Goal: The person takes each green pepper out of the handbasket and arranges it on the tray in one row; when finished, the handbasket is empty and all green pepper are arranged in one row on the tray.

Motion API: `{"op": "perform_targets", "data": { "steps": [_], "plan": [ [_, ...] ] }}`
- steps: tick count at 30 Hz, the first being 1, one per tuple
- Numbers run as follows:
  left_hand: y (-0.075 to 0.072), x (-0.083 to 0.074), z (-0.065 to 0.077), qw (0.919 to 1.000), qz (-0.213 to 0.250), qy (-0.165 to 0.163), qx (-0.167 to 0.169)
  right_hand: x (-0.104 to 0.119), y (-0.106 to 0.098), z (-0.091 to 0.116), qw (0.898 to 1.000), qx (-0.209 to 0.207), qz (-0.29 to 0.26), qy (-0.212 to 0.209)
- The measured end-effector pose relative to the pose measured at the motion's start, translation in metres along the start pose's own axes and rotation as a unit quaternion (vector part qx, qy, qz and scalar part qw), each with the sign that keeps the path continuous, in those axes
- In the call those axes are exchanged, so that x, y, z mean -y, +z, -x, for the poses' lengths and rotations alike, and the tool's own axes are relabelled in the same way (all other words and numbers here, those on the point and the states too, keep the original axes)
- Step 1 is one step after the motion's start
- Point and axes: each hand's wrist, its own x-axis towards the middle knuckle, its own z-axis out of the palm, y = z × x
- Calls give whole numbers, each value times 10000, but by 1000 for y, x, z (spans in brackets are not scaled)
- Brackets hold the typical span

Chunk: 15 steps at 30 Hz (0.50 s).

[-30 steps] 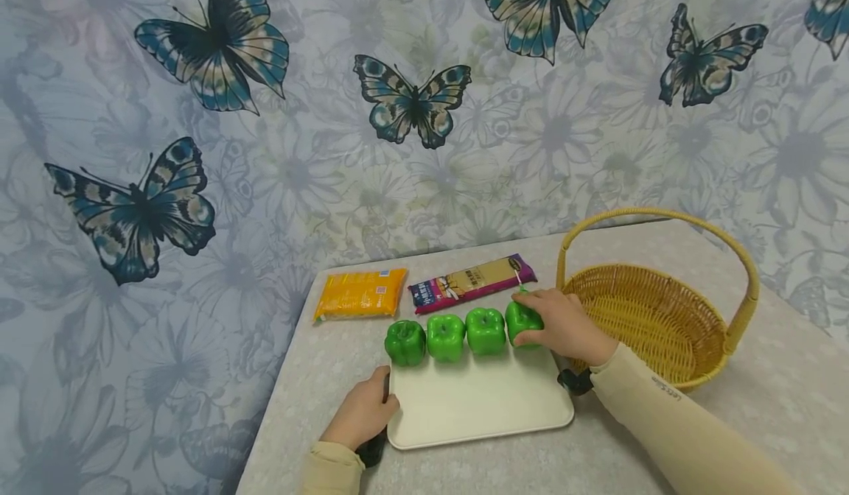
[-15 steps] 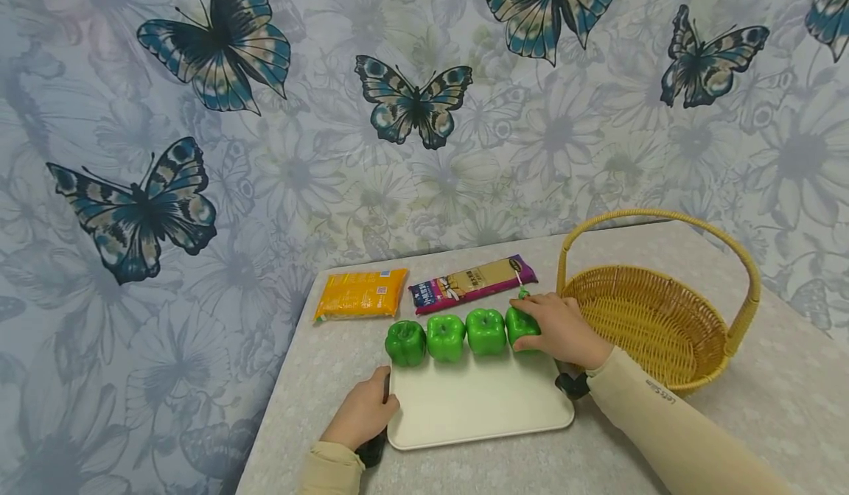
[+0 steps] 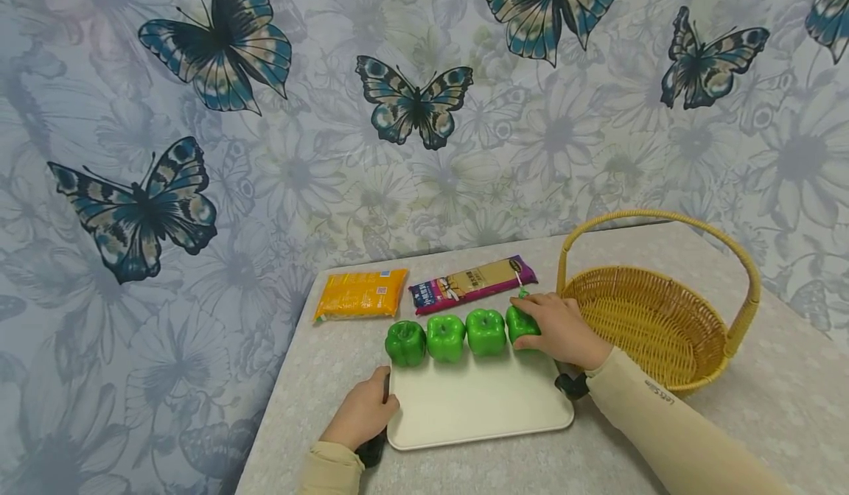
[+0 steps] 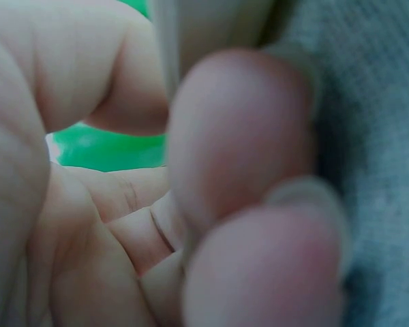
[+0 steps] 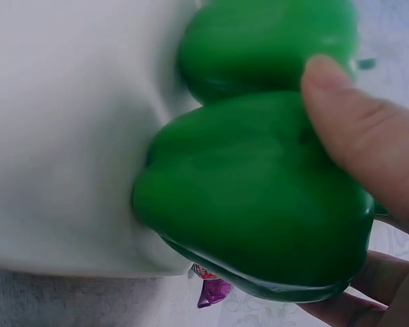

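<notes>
Several green bell peppers stand in a row along the far edge of a cream tray (image 3: 477, 406). At the row's right end, my right hand (image 3: 560, 328) grips the last bell pepper (image 3: 521, 322). In the right wrist view the thumb lies on that bell pepper (image 5: 252, 197) with fingers round its far side, and a second bell pepper (image 5: 266, 48) touches it. My left hand (image 3: 361, 410) holds the tray's left edge. Its curled fingertips (image 4: 242, 136) press near the tray rim (image 4: 204, 30) in the left wrist view; part of the grip is hidden.
Behind the peppers lie an orange packet (image 3: 361, 294) and a purple packet (image 3: 472, 283). A yellow wicker basket (image 3: 646, 318) with a tall handle stands right of the tray, close to my right wrist. A butterfly-patterned wall (image 3: 424, 200) bounds the table at the back.
My right hand and forearm have shifted slightly left and down, with the hand still on the rightmost bell pepper. The left hand, tray and other peppers stay in place.
</notes>
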Motion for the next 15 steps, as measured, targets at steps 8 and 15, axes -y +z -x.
{"op": "perform_targets", "data": {
  "steps": [8,15],
  "plan": [
    [3,3,-1,10000,-40,-34,-9,-2,3,1,9999,100,-76,37],
    [1,1,1,10000,-56,34,12,0,5,5,9997,-11,-232,12]
  ]
}}
